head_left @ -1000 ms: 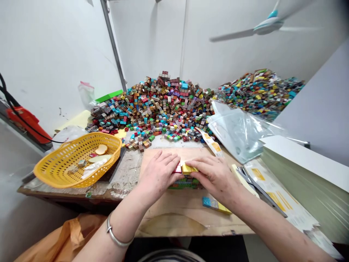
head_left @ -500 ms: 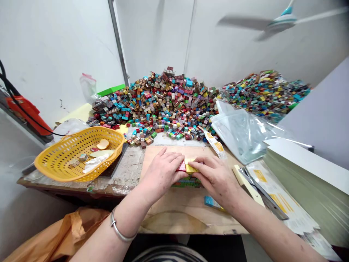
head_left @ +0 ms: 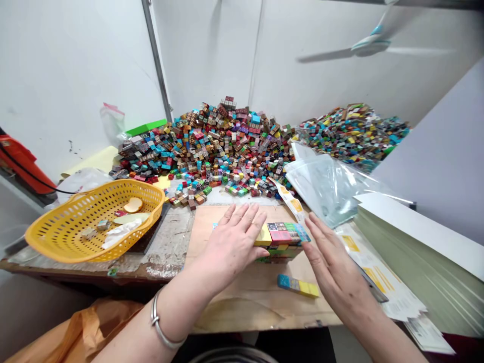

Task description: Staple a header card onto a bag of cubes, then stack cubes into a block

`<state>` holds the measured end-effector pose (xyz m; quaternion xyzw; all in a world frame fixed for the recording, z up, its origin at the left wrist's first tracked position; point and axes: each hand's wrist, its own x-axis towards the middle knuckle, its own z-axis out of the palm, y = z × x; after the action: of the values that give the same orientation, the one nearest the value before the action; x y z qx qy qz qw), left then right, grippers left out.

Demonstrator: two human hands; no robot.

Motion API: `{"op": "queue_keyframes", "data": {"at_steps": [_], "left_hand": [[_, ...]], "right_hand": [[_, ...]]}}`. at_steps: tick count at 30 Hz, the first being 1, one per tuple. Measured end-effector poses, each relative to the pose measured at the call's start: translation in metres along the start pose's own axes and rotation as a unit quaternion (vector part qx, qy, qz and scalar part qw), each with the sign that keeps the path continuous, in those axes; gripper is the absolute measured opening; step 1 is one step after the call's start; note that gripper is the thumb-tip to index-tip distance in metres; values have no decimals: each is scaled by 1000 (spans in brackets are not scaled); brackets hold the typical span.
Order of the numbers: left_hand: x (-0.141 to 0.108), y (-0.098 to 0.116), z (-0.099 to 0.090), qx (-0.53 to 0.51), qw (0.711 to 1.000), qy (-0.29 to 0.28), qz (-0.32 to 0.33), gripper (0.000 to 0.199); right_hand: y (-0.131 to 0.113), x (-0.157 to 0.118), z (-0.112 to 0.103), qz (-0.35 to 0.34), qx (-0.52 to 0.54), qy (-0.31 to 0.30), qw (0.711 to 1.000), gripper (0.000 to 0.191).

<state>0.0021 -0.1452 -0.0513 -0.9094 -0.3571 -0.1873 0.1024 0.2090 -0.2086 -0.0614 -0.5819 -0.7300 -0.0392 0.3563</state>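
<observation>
A block of small printed cubes (head_left: 280, 237), in yellow, pink, green and blue, sits on the wooden board (head_left: 242, 305) in front of me. My left hand (head_left: 229, 244) lies over its left part with fingers stretched out, hiding that side. At the block's right end, my right hand (head_left: 335, 264) is held flat and slightly tilted, fingertips beside the blue cubes; whether they touch cannot be made out. Closer to me lies a short separate row of cubes (head_left: 298, 286), blue, greyish and yellow.
A large heap of cubes (head_left: 219, 146) rises behind the board, with a second heap (head_left: 351, 133) to its right. A yellow basket (head_left: 56, 239) stands at left. Clear plastic bags (head_left: 325, 184), printed sheets (head_left: 381, 272) and a thick paper stack (head_left: 408, 262) are at right.
My right hand has let go of the yellow cubes on top and moved right to the block's end. My left hand has flattened over the block's left part. The view has shifted slightly.
</observation>
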Motion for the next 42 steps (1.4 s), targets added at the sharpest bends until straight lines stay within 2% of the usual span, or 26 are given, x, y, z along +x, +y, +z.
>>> {"op": "queue_keyframes", "data": {"at_steps": [4,9,12,17,21,23,27,31,35,39,42], "left_hand": [[5,8,10,-4,999,-29,34,64],[4,9,18,6,999,-17,43,48],[6,9,18,5,999,-13,39,44],[9,9,15,-6,999,-2,43,38],[10,10,14,-15,999,12,45,36],[9,9,14,-14,999,13,46,36],[9,9,15,5,999,-5,41,38],[9,10,10,26,999,-4,27,48],[2,8,-6,10,998,69,11,51],[-23,-6,-19,-33,982,181,-49,44],[-51,-21,-18,-53,964,243,-98,39]], "right_hand": [[9,-12,12,74,31,-36,996,51],[8,-14,20,65,41,-23,997,47],[5,-14,19,63,37,-10,997,47],[3,-15,17,79,62,-22,995,47],[1,-14,12,111,108,-35,987,46],[4,-17,6,137,116,-20,983,48],[22,-36,-3,167,72,-8,983,45],[47,-69,6,103,-5,-59,993,47],[57,-91,25,99,-45,-105,988,51],[57,-95,37,99,-28,-106,989,33],[54,-91,36,89,8,-98,991,24]]}}
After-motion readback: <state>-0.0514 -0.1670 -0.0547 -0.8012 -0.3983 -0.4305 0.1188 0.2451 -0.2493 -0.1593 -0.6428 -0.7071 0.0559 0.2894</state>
